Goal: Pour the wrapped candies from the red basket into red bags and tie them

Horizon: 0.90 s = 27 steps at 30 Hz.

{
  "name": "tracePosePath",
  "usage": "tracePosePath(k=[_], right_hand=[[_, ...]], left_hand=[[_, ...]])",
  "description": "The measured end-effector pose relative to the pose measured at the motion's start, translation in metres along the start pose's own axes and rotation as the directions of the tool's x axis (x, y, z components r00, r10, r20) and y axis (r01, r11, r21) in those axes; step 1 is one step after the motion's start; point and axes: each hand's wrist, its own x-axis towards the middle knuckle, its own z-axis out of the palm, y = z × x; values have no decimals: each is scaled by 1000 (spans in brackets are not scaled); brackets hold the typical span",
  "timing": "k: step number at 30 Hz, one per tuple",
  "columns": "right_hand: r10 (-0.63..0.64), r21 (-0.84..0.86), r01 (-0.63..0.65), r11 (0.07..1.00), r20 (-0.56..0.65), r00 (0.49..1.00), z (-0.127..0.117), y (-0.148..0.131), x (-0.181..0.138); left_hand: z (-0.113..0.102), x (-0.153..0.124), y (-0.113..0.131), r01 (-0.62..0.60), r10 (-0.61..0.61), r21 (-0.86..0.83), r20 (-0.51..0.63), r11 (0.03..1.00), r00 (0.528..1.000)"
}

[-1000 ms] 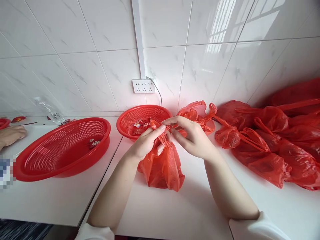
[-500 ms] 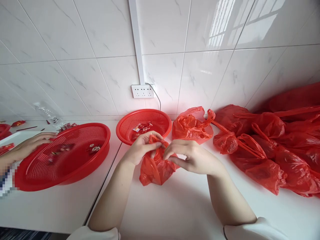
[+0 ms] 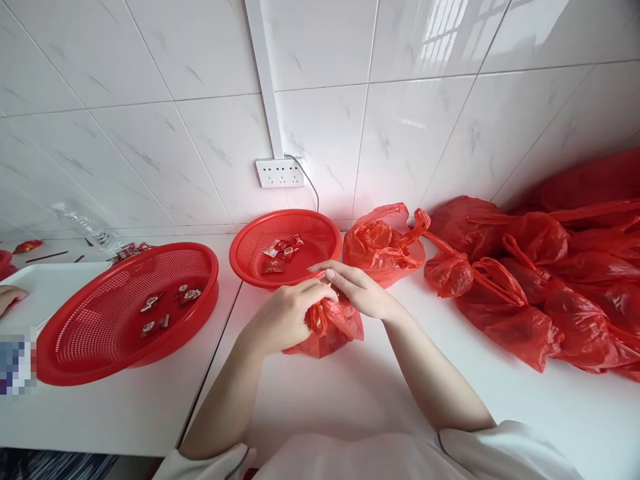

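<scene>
A small red plastic bag (image 3: pixel 334 337) rests on the white table in front of me. My left hand (image 3: pixel 286 312) is closed round its gathered neck, and a loop of red plastic pokes out beside the fingers. Over the top of the bag lies my right hand (image 3: pixel 361 288); its long fingers reach across toward the left hand and its thumb presses in at the neck. What the right fingertips pinch is partly hidden. Just behind the hands stands a red mesh basket (image 3: pixel 240 248) with several small wrapped packets (image 3: pixel 280 253).
To the left is a larger red basket (image 3: pixel 90 313) holding a few wrapped sweets (image 3: pixel 190 293). A white tray (image 3: pixel 55 273) and a co-worker's hand (image 3: pixel 11 295) are beyond it. An open red bag (image 3: pixel 383 243) stands behind right. Filled, tied red bags (image 3: pixel 520 300) pile up at right.
My left hand has closed round the bag's neck, and my right hand has moved over its top. The co-worker's hand has withdrawn left from the larger basket, where more sweets now lie.
</scene>
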Motion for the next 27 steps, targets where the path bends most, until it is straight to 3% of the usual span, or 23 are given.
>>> tracePosePath(k=[2,4,7,10,16,19,22,24,27], right_hand=[[-9,-26,8,1000,-20,1000,0,0,-2],[-8,-2,8,1000,0,1000,-1,3,-2],[-42,103,42,994,-7,999,-4,9,-1],[-105,105,119,987,-126,987,-10,9,-2],[-112,-311,13,950,-301,947,-27,-4,-28],[-85,-424,-52,904,-299,951,-40,1,-48],[-47,-473,-153,868,-385,922,-59,17,-68],[-11,-486,-223,845,-433,901,-72,31,-78],[94,-547,-329,770,-413,906,-85,48,-87]], left_hand=[[2,1,-3,0,13,65,-199,998,980],[4,3,-7,-4,38,94,-368,996,929],[6,4,-16,-40,67,70,-454,997,889],[4,4,-25,-65,67,19,-391,998,918],[-2,-9,-39,17,-25,-23,-371,1000,928],[-2,-24,-46,146,-162,-73,-358,987,920],[-1,-40,-59,311,-353,-177,-320,934,879],[3,-47,-69,404,-463,-277,-198,872,864],[10,-49,-78,519,-517,-430,131,739,846]])
